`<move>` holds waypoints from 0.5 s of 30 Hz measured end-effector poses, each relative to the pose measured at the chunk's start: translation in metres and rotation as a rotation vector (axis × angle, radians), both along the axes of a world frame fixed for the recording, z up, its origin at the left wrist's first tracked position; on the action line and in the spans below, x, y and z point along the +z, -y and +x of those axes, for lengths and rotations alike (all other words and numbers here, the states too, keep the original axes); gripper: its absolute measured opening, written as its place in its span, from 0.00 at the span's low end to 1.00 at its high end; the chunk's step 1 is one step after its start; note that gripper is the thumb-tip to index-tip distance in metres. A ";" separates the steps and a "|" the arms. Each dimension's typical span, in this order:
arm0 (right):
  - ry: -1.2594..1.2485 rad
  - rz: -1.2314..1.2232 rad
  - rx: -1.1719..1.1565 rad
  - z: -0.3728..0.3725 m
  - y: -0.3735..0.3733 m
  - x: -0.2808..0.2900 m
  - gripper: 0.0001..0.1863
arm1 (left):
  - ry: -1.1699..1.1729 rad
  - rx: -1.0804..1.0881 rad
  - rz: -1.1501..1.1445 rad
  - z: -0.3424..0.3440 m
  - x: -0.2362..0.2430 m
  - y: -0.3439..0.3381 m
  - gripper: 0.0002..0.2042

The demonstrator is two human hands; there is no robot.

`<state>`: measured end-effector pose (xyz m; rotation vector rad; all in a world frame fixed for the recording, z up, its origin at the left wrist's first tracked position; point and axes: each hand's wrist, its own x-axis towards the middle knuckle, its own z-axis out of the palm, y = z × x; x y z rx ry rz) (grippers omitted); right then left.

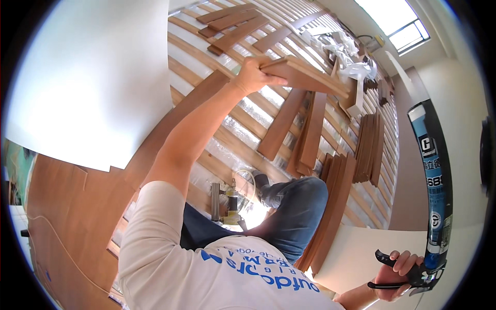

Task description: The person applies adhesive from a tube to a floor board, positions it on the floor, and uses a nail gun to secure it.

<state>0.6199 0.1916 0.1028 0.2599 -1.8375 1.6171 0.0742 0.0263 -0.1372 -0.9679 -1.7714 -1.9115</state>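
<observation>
My left hand (pixel 253 76) reaches forward, its fingers closed around one end of a brown floor plank (pixel 310 77). That plank is held out over the wooden battens (pixel 240 139), with its other end pointing right. At the lower right, my right hand (pixel 398 274) grips the handle of a caulking gun (pixel 385 257). A blue and black adhesive tube (pixel 436 175) sits in the gun, standing nearly upright in the picture. Its pale nozzle (pixel 405 75) points away toward the far wall.
Loose planks (pixel 284 124) lie across the battens, with a plank stack (pixel 369 147) at the right. A nail gun (pixel 230 201) with a hose rests by my legs. Laid flooring (pixel 67 212) covers the left, beside a white wall (pixel 88 77). Crumpled white wrapping (pixel 346 51) lies far off.
</observation>
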 end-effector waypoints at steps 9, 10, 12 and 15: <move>0.186 -0.011 0.163 -0.007 -0.007 0.001 0.30 | 0.184 -0.267 -0.123 0.037 0.002 0.031 0.18; 0.168 -0.012 0.081 -0.004 -0.004 -0.003 0.29 | 0.193 -0.265 -0.121 0.037 0.004 0.036 0.18; 0.241 0.020 0.116 0.000 -0.004 0.000 0.30 | 0.172 -0.231 -0.201 0.034 0.006 0.045 0.17; 0.296 0.049 0.231 -0.009 0.002 -0.002 0.29 | 0.259 -0.250 -0.228 0.027 -0.002 0.063 0.32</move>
